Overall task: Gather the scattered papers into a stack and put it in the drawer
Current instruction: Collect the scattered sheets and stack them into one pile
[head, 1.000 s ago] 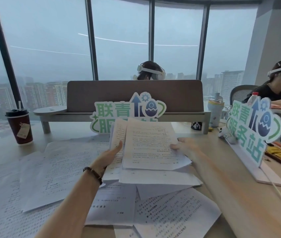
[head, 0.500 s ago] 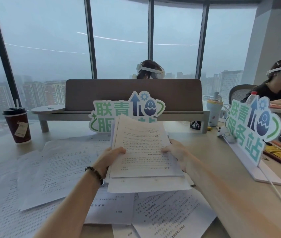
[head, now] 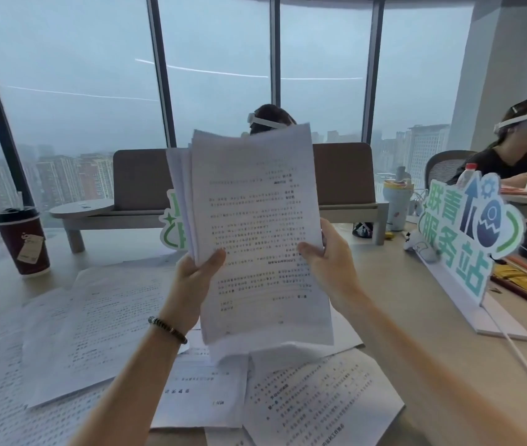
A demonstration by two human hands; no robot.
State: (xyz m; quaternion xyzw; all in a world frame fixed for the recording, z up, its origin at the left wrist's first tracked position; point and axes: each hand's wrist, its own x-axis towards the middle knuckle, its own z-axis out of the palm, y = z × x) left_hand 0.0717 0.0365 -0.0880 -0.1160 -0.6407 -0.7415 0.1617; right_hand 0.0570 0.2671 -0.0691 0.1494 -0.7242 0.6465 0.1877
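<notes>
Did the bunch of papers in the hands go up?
Yes. The held white paper stack rose off the desk, now covering the brown desk divider behind it.

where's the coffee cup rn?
Head view, far left: the dark red coffee cup stands upright on the desk by the window, left of the grey shelf riser, beyond the loose papers.

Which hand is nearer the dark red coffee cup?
Left. The left hand grips the paper stack's left edge, toward the coffee cup; the right hand grips the far edge.
</notes>
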